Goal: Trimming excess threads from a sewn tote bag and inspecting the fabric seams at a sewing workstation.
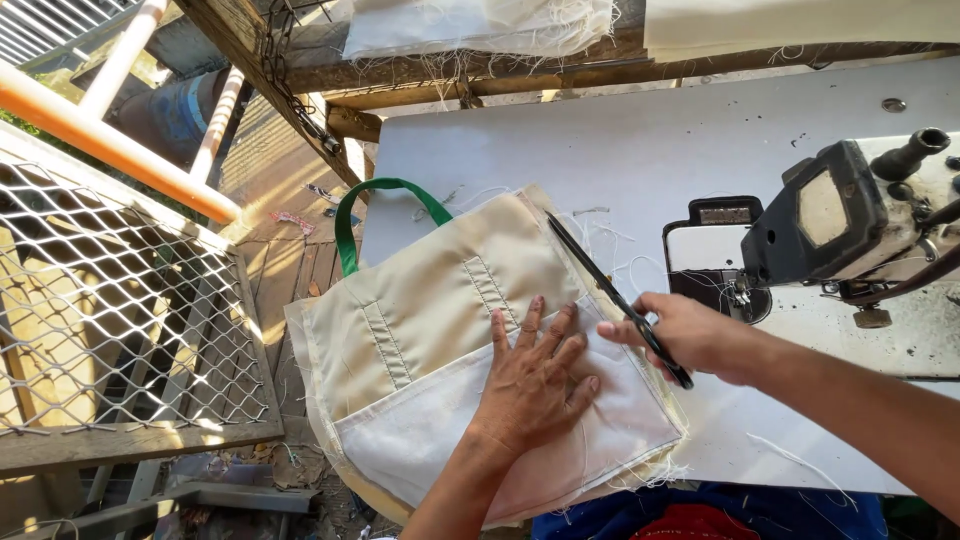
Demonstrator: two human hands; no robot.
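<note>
Left hand (535,375) flattens bag (440,300); scissors (615,298) point seemingly up-left.

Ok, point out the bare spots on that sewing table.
The white table lies bare between the beige bag and the far wooden beam, and beside the sewing machine. It is crowded where the left hand presses the bag and the right hand holds scissors.

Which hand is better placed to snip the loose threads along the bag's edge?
Probably the right hand: it holds the black scissors, blades lying along the beige bag's edge. The left hand lies flat on the white panel, pinning the fabric.
</note>
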